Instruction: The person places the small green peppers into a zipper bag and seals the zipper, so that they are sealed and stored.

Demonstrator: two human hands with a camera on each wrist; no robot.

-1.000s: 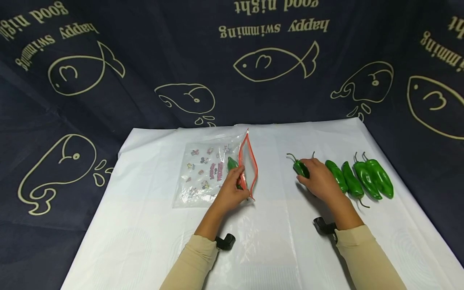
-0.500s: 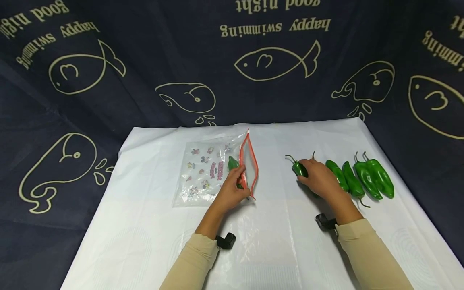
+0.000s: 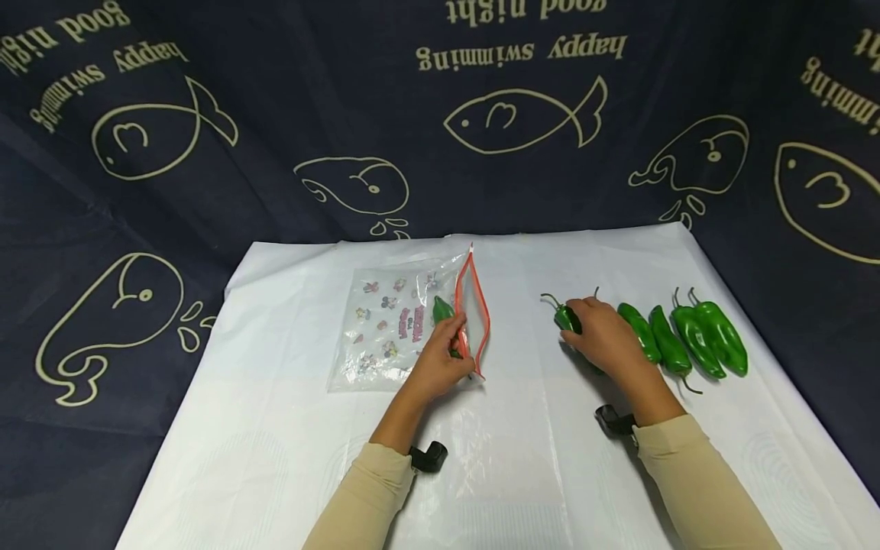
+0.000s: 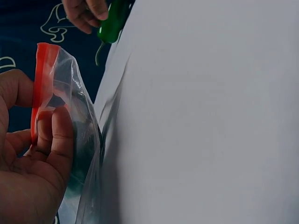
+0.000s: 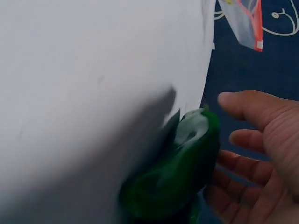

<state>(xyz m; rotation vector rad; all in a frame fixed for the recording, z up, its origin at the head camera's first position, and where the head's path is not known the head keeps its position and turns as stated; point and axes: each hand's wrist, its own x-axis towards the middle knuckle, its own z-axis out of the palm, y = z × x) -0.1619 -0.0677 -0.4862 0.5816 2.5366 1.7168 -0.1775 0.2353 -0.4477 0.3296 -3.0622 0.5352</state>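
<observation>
My left hand point(image 3: 440, 359) pinches the red-edged opening of a clear zip bag point(image 3: 374, 313) lying flat, printed with small cartoon figures. A green pepper point(image 3: 441, 308) shows inside the bag, partly hidden by the hand. In the left wrist view, thumb and fingers sit on either side of the bag's red zip edge point(image 4: 43, 74). Over at the right, my right hand point(image 3: 605, 336) is just above another green pepper point(image 3: 567, 319). In the right wrist view its fingers are spread and loosely bent beside the pepper point(image 5: 173, 172); contact is unclear.
Several green peppers point(image 3: 670, 344) lie in a row right of the right hand. A stem point(image 3: 596, 292) pokes out behind the right fingers. White cloth point(image 3: 502, 458) covers the table; a dark printed curtain point(image 3: 522, 191) hangs behind it.
The pepper at the right hand has shifted slightly left. The right hand has moved only a little, and the left hand and bag stay in place.
</observation>
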